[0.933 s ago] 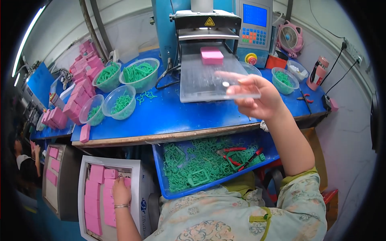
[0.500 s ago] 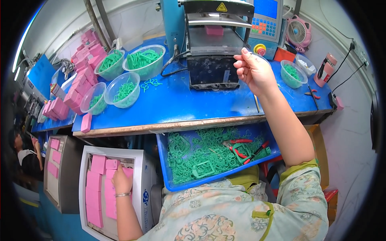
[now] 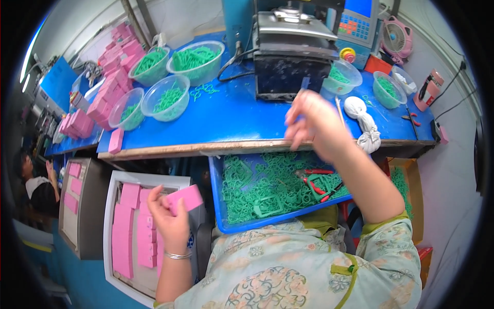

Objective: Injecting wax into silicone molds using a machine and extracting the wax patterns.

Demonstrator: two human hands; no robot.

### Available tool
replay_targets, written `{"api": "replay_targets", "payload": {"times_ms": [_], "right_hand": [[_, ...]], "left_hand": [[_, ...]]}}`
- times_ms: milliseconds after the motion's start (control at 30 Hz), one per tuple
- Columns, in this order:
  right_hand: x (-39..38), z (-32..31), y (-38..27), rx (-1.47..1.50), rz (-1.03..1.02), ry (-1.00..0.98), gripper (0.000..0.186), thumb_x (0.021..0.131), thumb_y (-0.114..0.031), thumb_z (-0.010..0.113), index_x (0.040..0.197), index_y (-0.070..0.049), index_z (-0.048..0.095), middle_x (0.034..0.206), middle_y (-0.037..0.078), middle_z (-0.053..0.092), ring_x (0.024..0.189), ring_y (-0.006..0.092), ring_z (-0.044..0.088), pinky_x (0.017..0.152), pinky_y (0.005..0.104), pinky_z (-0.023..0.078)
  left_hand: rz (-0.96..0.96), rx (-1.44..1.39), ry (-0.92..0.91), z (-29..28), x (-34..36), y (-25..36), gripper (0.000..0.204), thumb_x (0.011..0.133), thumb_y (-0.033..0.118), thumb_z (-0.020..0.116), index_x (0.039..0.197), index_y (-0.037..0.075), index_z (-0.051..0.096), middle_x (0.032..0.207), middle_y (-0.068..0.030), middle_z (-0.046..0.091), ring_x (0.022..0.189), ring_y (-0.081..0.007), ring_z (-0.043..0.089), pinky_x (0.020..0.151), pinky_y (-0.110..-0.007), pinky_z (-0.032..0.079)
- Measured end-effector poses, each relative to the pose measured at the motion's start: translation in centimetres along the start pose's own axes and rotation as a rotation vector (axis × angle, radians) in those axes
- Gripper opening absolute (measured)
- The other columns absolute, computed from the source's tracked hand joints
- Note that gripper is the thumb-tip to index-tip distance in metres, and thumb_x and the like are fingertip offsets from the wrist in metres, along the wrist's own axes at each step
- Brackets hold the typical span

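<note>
My left hand [image 3: 169, 219] grips a small pink rectangular block [image 3: 186, 200] between thumb and fingers. It is raised above the right part of a white-framed box [image 3: 107, 226], inside which more pink blocks [image 3: 122, 242] lie in rows. My right hand [image 3: 316, 123] hangs over the bench's front edge, below and right of the press machine [image 3: 293, 67]. Its fingers point down and are smeared by motion, so I cannot make out whether they hold anything. Below it, a blue bin [image 3: 220, 216] carries tangled green plastic pieces [image 3: 257, 185] and red-handled pliers [image 3: 315, 188].
Clear bowls [image 3: 167, 116] of green pieces stand on the blue bench [image 3: 206, 123], beside stacked pink blocks [image 3: 110, 95] at left. White string [image 3: 366, 126], another pair of pliers [image 3: 413, 123] and a pink fan [image 3: 396, 38] are at right. A co-worker [image 3: 41, 180] sits far left.
My left hand has lifted a pink block out of the white-framed box, moving right. My right hand has come down from beside the machine toward the bench edge. The view has shifted slightly.
</note>
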State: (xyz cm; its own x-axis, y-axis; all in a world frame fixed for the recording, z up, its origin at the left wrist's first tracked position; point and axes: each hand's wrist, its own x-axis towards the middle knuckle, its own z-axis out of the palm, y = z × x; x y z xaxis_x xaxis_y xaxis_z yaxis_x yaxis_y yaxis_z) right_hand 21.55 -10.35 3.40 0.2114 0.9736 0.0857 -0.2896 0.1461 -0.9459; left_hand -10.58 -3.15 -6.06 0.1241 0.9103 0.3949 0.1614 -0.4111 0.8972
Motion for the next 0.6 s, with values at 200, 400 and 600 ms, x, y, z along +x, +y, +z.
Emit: {"api": "replay_targets", "payload": {"times_ms": [200,400,600], "right_hand": [[-5.6,7.8,8.7,-0.086,0.130,-0.273,0.030,0.082,-0.027,0.066,0.086,-0.005,0.045,0.088,0.007,0.052,0.089,0.0127,0.051,0.077,0.0303,0.046],[-6.4,8.0,11.4,0.108,0.127,-0.072,0.032,0.085,-0.029,0.063,0.074,-0.006,0.044,0.071,0.000,0.049,0.070,0.0045,0.044,0.062,0.0227,0.041],[-7.4,8.2,10.4,0.079,0.143,-0.030,0.037,0.095,-0.036,0.042,0.096,-0.003,0.057,0.077,-0.001,0.052,0.073,0.0056,0.047,0.067,0.0230,0.041]], "left_hand": [[0.232,-0.152,-0.311,5.3,-2.5,4.8,0.070,0.068,-0.006,0.061,0.128,0.006,0.026,0.087,-0.0028,0.034,0.079,-0.0114,0.037,0.075,-0.023,0.036],[0.417,-0.112,-0.524,6.4,-3.5,4.3,0.098,0.059,-0.002,0.073,0.137,0.005,0.014,0.096,-0.0077,0.038,0.082,-0.0149,0.040,0.073,-0.028,0.040],[0.289,0.121,-0.589,6.0,-2.7,4.8,0.091,0.059,0.044,0.079,0.129,0.002,0.037,0.126,-0.0139,0.035,0.117,-0.0243,0.039,0.098,-0.035,0.032]]}}
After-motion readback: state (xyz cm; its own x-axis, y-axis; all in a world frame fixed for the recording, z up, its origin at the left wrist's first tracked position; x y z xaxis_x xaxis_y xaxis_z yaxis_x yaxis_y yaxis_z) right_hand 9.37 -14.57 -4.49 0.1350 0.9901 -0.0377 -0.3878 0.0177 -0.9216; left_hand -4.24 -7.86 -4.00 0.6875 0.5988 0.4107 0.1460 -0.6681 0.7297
